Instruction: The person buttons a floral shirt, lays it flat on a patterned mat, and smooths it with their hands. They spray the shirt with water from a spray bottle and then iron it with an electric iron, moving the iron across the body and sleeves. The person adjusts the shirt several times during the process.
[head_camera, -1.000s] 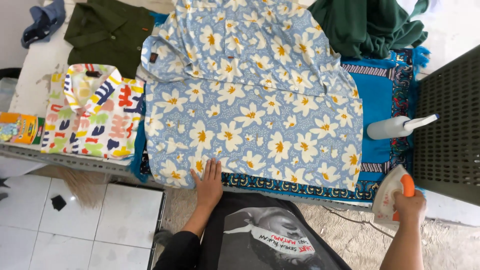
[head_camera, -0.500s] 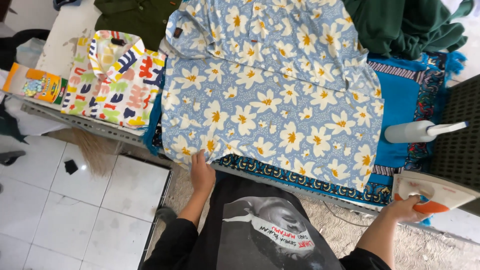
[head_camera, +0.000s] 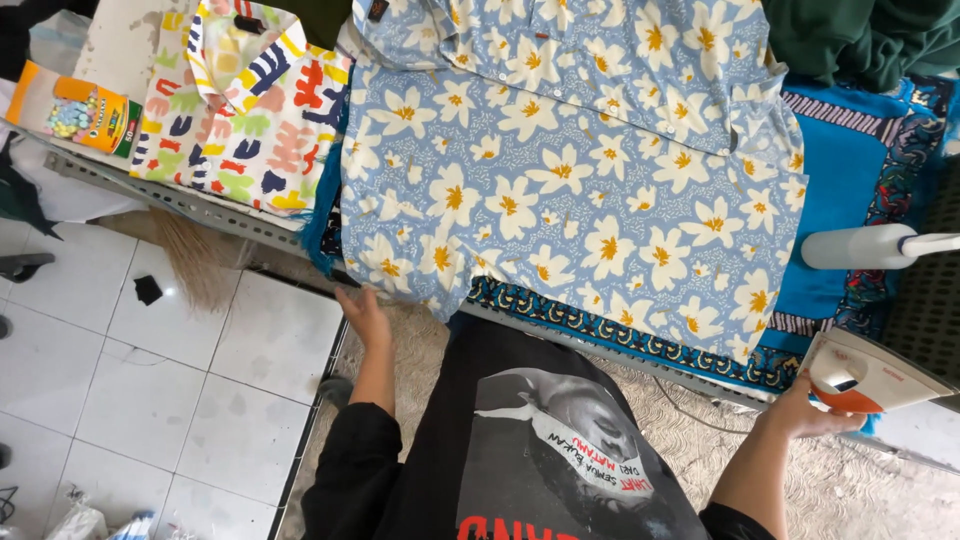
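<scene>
White floor tiles (head_camera: 150, 400) lie beside the table (head_camera: 845, 165), draped in blue patterned cloth. Spread flat there, the light-blue flowered shirt (head_camera: 570, 170) runs lengthwise away from the person, hem nearest. Left hand (head_camera: 365, 318) hangs open just below that hem; right hand (head_camera: 810, 410) grips a white-and-orange iron (head_camera: 865, 375), tip pointing right.

White square-tiled floor (head_camera: 150, 390) at near left, dark grout lines, a small black scrap (head_camera: 148, 289) lying on one tile. Beige textured carpet (head_camera: 860, 490) at near right. Long desk (head_camera: 190, 208) with a grey metal edge running left to right, covered by a bright blue patterned cloth (head_camera: 850, 170). Even, soft light, no hard shadows.
</scene>
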